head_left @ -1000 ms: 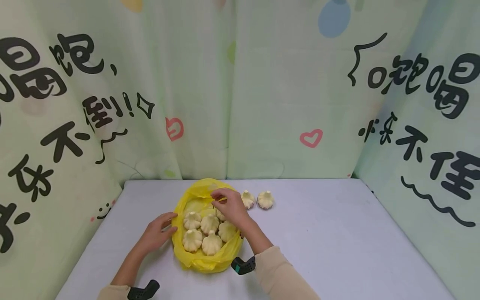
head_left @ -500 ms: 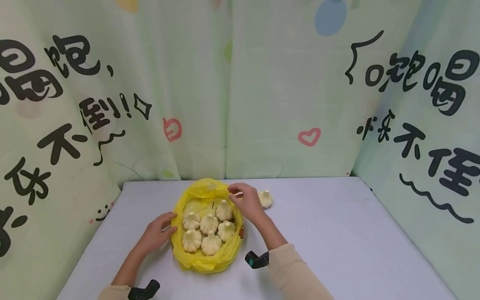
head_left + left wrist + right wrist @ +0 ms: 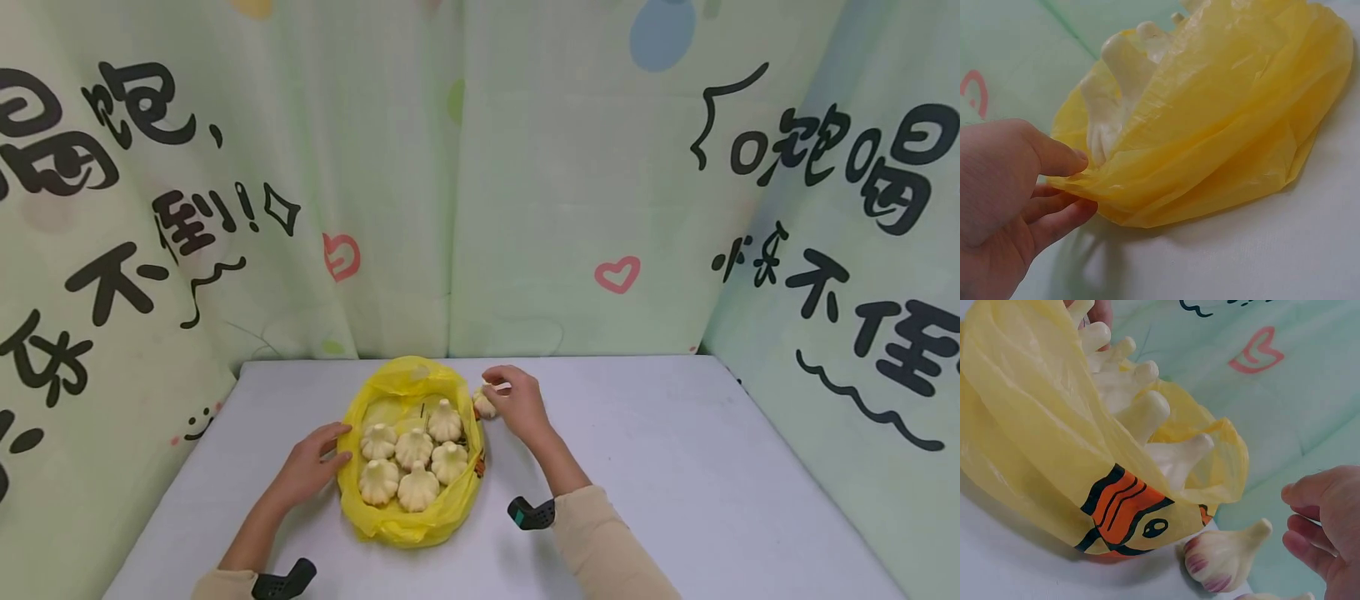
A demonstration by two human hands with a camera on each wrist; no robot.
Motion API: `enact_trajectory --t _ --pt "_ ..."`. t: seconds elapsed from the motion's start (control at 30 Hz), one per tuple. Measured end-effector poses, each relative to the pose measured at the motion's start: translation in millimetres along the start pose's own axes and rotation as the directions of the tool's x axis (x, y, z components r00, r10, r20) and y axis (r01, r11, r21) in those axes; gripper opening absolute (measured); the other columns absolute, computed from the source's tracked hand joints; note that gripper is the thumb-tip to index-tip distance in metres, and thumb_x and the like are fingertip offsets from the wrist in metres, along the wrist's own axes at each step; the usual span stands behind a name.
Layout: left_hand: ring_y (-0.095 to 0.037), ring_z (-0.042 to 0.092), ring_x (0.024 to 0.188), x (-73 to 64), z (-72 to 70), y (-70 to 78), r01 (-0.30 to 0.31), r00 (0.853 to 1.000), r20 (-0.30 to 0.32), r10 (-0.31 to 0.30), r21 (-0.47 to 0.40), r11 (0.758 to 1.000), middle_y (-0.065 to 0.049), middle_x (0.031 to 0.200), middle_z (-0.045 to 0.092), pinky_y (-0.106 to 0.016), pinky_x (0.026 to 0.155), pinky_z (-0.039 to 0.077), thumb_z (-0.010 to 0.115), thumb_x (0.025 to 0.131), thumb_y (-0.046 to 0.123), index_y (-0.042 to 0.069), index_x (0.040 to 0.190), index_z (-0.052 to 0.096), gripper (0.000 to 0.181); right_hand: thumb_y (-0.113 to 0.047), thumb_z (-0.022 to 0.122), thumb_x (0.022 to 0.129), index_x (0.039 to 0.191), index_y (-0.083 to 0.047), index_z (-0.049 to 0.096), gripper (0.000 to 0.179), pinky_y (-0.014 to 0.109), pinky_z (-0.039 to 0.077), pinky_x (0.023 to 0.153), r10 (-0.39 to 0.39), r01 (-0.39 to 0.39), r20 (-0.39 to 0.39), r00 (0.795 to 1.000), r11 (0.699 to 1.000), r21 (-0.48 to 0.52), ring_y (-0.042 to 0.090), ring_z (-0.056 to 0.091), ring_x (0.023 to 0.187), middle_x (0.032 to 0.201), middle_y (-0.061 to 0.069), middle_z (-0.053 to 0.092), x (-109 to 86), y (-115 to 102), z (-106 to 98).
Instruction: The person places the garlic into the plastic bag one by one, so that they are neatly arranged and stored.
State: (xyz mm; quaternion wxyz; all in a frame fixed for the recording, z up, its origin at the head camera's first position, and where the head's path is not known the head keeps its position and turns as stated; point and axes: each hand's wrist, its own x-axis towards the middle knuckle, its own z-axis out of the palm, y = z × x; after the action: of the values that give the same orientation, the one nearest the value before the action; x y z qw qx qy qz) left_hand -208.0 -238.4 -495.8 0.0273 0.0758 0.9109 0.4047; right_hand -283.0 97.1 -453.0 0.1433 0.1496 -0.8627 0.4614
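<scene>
My left hand (image 3: pixel 313 460) pinches the left rim of a yellow plastic bag (image 3: pixel 405 533); the left wrist view shows the bag's edge between thumb (image 3: pixel 1063 156) and fingers. Inside the opened bag several white garlic bulbs (image 3: pixel 415 448) stand with stems up. To the right of the bag, my right hand (image 3: pixel 521 408) is held above the table near a loose garlic bulb (image 3: pixel 484 405). In the right wrist view this purple-tinged bulb (image 3: pixel 1222 556) lies beside the bag, apart from the bent, parted fingers (image 3: pixel 1304 547). Another bulb (image 3: pixel 1275 596) shows partly at the bottom edge.
Both hands work over a white table (image 3: pixel 645 475). A pale green curtain (image 3: pixel 540 208) with black writing stands behind and along the sides. Orange and black print (image 3: pixel 1125 506) marks the bag's right side. A thin dark strand (image 3: pixel 422 411) shows inside the bag.
My right hand has moved from above the bag rightward to the loose bulbs, uncovering a bulb at the bag's back right. The left hand has stayed on the rim.
</scene>
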Motion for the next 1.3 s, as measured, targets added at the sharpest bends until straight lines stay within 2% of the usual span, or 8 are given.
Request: enact_trajectory --t 0.27,0.73,0.97,1.03,1.3 --pt "-0.045 0.049 0.129 -0.2 0.0 1.0 0.014 1.000 -0.005 -0.014 0.000 1.000 -0.027 0.148 0.039 -0.051 0.103 0.047 0.059 0.095 0.010 -0.001 0.139 0.047 0.047 -0.003 0.070 0.085 0.106 -0.002 0.070 0.020 0.043 0.059 0.084 0.064 -0.064 -0.006 0.998 0.998 -0.018 0.028 0.064 0.099 0.105 0.012 0.068 -0.8 13.8 0.7" --pt "-0.043 0.050 0.129 -5.2 -5.0 -4.0 0.000 1.000 -0.027 -0.001 -0.042 0.999 -0.027 0.146 0.041 -0.049 0.102 0.048 0.060 0.095 0.010 -0.002 0.138 0.046 0.047 -0.003 0.067 0.087 0.116 0.000 0.067 0.029 0.042 0.056 0.091 0.073 -0.076 -0.044 0.996 0.995 -0.063 0.031 0.061 0.108 0.115 0.017 0.065 4.1 26.3 20.1" --pt "-0.043 0.050 0.128 -2.1 -3.9 -6.5 -0.006 1.000 -0.028 0.006 -0.025 1.000 -0.026 0.146 0.041 -0.048 0.101 0.048 0.060 0.095 0.013 -0.001 0.139 0.046 0.048 -0.001 0.065 0.088 0.109 0.003 0.068 0.021 0.042 0.057 0.088 0.030 -0.033 -0.093 0.995 0.999 -0.036 0.032 0.065 0.101 0.106 0.018 0.068 8.0 28.7 25.5" --pt "-0.043 0.050 0.129 -1.9 -3.9 -6.8 -0.003 1.000 -0.024 0.002 -0.031 1.000 -0.027 0.146 0.041 -0.048 0.102 0.048 0.060 0.095 0.013 -0.001 0.139 0.046 0.048 -0.001 0.065 0.088 0.107 0.003 0.069 0.020 0.042 0.057 0.088 0.034 -0.037 -0.108 0.994 0.999 -0.025 0.032 0.065 0.100 0.105 0.018 0.069 8.8 29.2 26.5" --pt "-0.043 0.051 0.128 -2.6 -1.1 -7.1 0.027 0.999 -0.022 -0.028 -0.038 0.999 -0.026 0.146 0.041 -0.049 0.102 0.049 0.061 0.094 0.013 0.000 0.138 0.047 0.048 0.001 0.064 0.088 0.106 0.002 0.070 0.019 0.040 0.059 0.085 0.084 -0.087 -0.076 0.994 0.995 -0.040 0.030 0.067 0.097 0.104 0.017 0.069 8.8 33.6 31.7"
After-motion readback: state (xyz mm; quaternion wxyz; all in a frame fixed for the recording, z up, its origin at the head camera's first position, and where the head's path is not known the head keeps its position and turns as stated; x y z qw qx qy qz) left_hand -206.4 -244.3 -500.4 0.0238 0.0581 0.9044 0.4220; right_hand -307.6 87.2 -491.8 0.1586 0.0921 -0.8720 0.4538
